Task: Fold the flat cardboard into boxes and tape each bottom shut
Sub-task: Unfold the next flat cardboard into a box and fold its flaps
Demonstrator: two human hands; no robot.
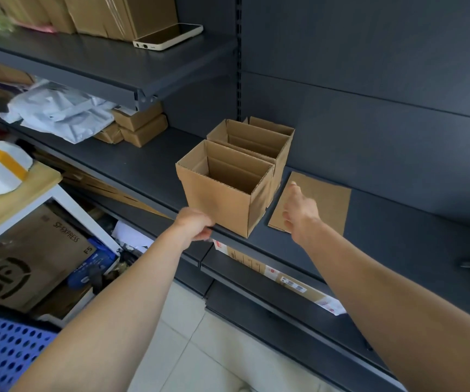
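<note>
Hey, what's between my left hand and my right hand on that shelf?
The front folded box, open on top. Its near corner stands at the edge of the shelf, between the left hand and right hand. The head view shows it.

Two bare forearms, uncovered to the frame's edge, end in a bare left hand (196,224) and right hand (300,213).

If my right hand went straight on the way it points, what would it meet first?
Probably the flat cardboard sheet on the shelf, right of the folded boxes: the right hand reaches over its left part. Depth is unclear.
</note>
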